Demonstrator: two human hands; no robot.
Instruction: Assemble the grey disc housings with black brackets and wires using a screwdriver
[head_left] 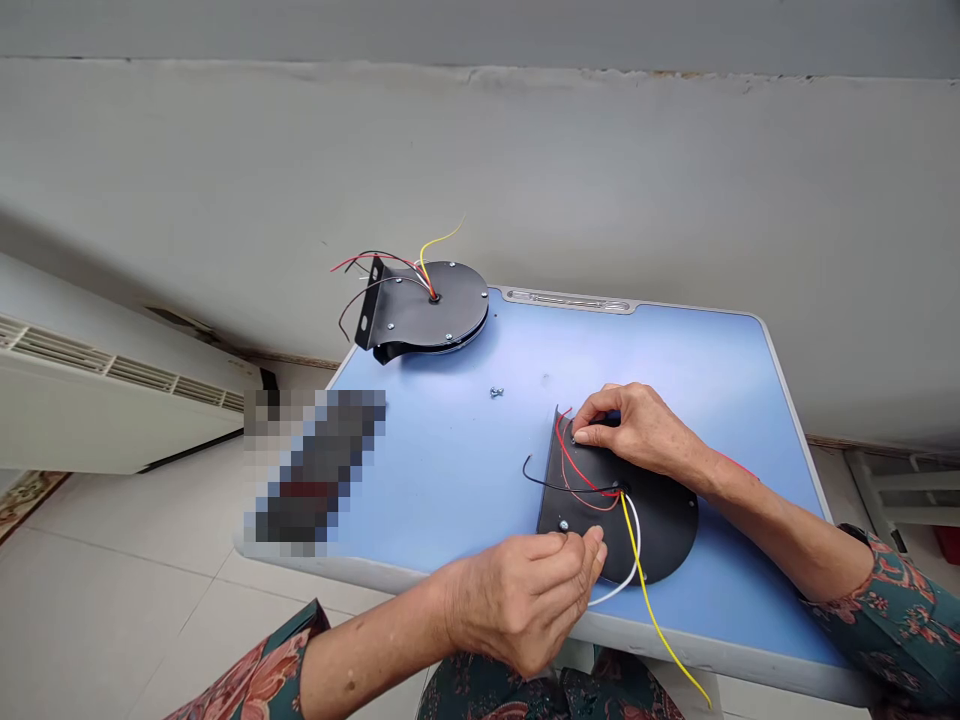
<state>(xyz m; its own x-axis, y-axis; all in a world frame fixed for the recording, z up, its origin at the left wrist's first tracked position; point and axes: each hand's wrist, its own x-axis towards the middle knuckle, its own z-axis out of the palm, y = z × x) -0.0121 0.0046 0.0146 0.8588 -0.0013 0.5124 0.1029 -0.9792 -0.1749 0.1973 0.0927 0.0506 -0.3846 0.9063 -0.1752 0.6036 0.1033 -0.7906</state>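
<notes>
One black plate (664,540) lies on the near right part of the blue table (435,470), beneath both hands. Five wires are counted at it: one red (574,463), one thin reddish, one black, one white (638,525), one yellow, the last running past the table's near edge. Right hand (649,430): thumb and forefinger meet at a screw (574,441) by the plate's far left corner; grip on it cannot be confirmed. Left hand (532,600): fingers curled, tips bunched near one screw head (564,525); whether anything is held cannot be told. A small cluster of loose screws (496,392), number unclear, lies mid-table. One second black plate (461,300), five screw heads visible, occupies the far left corner.
</notes>
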